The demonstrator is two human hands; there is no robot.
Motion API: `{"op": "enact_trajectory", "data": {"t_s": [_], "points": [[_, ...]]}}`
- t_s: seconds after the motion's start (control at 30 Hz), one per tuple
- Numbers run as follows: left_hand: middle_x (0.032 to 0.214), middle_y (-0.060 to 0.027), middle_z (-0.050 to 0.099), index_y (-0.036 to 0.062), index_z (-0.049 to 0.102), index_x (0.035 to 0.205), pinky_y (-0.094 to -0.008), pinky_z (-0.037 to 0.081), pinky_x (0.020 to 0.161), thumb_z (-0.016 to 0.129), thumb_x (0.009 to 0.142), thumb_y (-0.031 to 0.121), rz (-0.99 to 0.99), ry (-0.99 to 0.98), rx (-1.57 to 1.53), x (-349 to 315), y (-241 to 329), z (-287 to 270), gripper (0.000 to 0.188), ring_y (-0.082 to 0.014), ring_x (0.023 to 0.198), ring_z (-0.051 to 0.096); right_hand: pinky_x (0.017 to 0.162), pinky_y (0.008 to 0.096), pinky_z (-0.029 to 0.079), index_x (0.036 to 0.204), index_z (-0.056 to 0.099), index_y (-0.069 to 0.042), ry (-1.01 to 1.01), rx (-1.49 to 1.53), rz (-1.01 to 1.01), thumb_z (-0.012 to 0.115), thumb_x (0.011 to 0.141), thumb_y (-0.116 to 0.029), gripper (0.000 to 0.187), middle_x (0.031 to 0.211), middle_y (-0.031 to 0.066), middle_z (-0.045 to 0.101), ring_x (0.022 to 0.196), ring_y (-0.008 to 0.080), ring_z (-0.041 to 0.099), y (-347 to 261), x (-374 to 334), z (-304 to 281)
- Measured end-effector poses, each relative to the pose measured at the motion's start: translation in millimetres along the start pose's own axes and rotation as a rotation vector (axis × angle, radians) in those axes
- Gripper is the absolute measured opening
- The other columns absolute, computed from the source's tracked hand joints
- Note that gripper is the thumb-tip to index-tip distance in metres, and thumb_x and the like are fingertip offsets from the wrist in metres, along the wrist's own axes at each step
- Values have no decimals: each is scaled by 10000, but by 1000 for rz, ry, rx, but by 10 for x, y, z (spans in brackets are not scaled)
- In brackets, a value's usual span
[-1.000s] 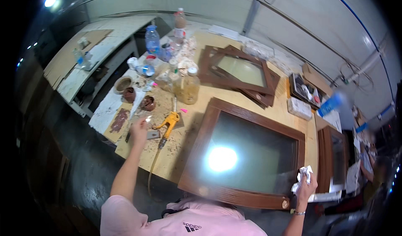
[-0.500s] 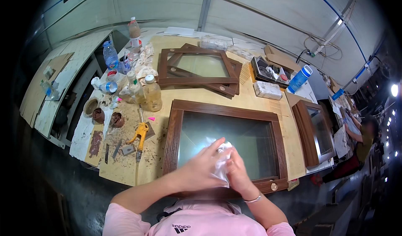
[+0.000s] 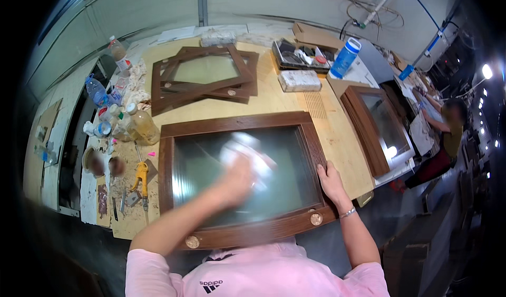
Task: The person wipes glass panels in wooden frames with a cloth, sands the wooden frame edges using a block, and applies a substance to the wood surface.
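A dark brown wooden frame [image 3: 237,122] with a glass pane [image 3: 287,183] lies in front of me at the table's near edge. My left hand [image 3: 236,180], smeared by motion, presses a crumpled white cloth [image 3: 247,148] against the upper middle of the pane. At the frame's right side, my right hand [image 3: 332,182] grips the outer edge, its thumb on top of the wood; the other fingers are partly hidden. Round pale spots mark the frame's two near corners.
More glazed frames [image 3: 158,88] lie stacked behind, others [image 3: 350,120] at the right. Left are bottles [image 3: 142,125], a yellow air blow gun [image 3: 141,175] and brown-stained pots. A wrapped block [image 3: 299,80], a tray of small items and a blue bottle [image 3: 345,58] stand back right. Another person [image 3: 448,128] works far right.
Both hands were together over the pane, crumpling the cloth. Now my left hand has it on the glass, and my right hand has moved to the frame's right edge. The view has shifted right.
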State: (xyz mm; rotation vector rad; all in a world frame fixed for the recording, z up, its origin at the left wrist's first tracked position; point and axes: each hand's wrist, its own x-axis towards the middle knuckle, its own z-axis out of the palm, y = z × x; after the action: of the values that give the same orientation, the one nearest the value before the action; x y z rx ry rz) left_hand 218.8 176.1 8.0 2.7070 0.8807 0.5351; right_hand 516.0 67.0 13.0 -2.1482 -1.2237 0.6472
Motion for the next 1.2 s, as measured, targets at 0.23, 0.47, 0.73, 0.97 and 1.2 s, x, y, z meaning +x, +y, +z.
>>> {"op": "enact_trajectory", "data": {"t_s": [0.23, 0.47, 0.73, 0.97, 1.2], "points": [[1092, -84, 735, 18, 666, 1228, -347, 547, 872, 539, 968, 155, 81, -409, -1070, 760, 684, -584, 320, -237, 960, 696, 783, 508, 479, 1039, 522, 56, 78, -22, -46, 493, 1028, -302, 359, 900, 343, 626, 899, 502, 628, 239, 58, 51], [971, -165, 626, 74, 644, 959, -459, 468, 803, 675, 793, 126, 261, 87, -209, 770, 575, 449, 176, -365, 939, 567, 802, 566, 488, 1075, 547, 55, 69, 26, -72, 506, 999, -313, 378, 919, 357, 642, 904, 530, 622, 172, 69, 78], [1023, -142, 660, 3, 627, 1045, -433, 516, 826, 603, 907, 83, -390, 287, -599, -86, -345, -1043, 160, -276, 919, 651, 766, 561, 485, 1024, 529, 77, 46, 16, -33, 508, 1009, -275, 353, 850, 357, 631, 858, 536, 617, 134, 22, -20], [1253, -162, 613, 72, 680, 1083, -493, 406, 989, 633, 796, 94, 364, -215, -446, -428, 852, -58, 292, -352, 1199, 545, 765, 561, 482, 1044, 522, 89, 23, -3, -61, 511, 1013, -282, 372, 863, 367, 634, 869, 541, 617, 143, 88, 39], [1175, -103, 627, 80, 685, 1099, -434, 463, 950, 785, 702, 118, -237, 151, -33, -424, -540, -643, 412, -316, 1124, 580, 753, 561, 476, 1033, 518, 86, 48, -12, -63, 511, 1012, -278, 364, 843, 368, 629, 860, 541, 615, 64, 27, -12]]}}
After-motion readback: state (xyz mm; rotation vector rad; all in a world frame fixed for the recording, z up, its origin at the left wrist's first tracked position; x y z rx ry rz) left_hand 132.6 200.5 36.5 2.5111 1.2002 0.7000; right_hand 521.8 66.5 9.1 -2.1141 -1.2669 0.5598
